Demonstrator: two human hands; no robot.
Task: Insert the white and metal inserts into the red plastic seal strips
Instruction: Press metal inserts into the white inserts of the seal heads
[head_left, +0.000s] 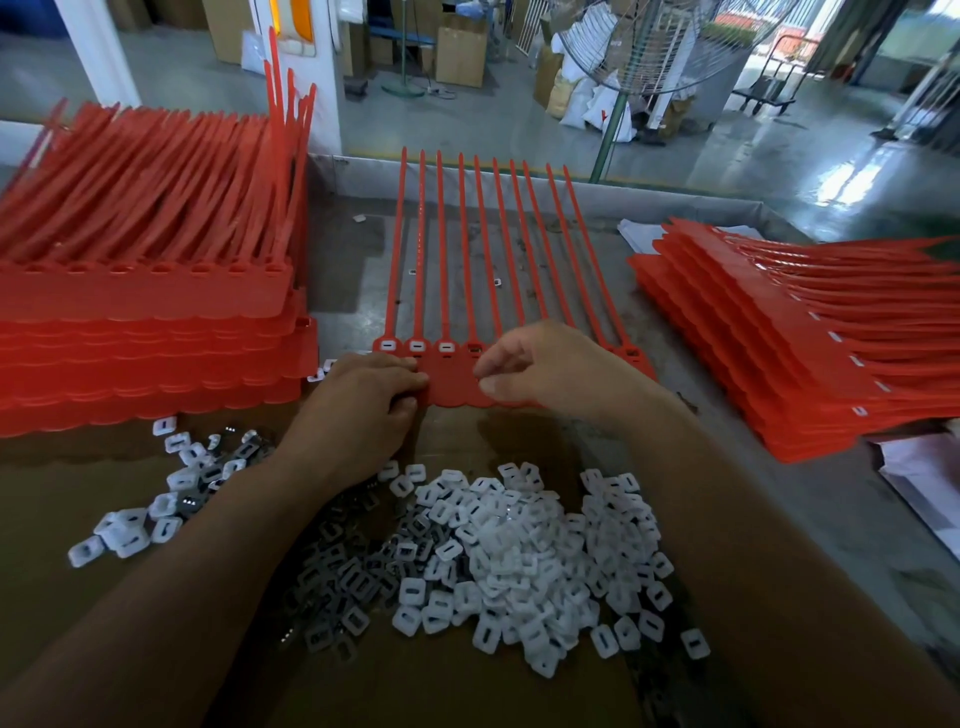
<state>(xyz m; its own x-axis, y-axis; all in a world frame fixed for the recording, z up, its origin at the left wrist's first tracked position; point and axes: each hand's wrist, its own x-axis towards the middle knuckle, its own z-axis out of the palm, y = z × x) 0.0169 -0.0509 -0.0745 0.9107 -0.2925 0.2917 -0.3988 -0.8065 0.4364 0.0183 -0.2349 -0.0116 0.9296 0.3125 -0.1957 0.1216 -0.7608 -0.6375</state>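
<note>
Head view: your left hand (358, 410) grips the left edge of the red strip sheet (452, 387), fingers curled onto its flat tab. Your right hand (545, 369) is over the middle of the tab, with thumb and forefinger tips brought together just below the fourth socket. Cannot tell whether an insert sits between them.

The sheet lies flat on the table (613, 312), its ten tails pointing away from you and their tips close to the far table edge. The three leftmost sockets hold seated inserts (417, 345), and the fourth looks dark.

Nearer you, between your forearms, the white inserts pile (524, 561) touches the metal inserts pile (337, 577) on its left. Both lie on brown cardboard (78, 639), with a looser scatter of them further left.

The left stack (145, 317) of red strips stands just beside the sheet's left edge, leaving only a narrow gap. The right stack (779, 358) is fanned at a slant, and a wider strip of bare table lies between it and the sheet. One stray insert (496, 282) lies under the tails.
</note>
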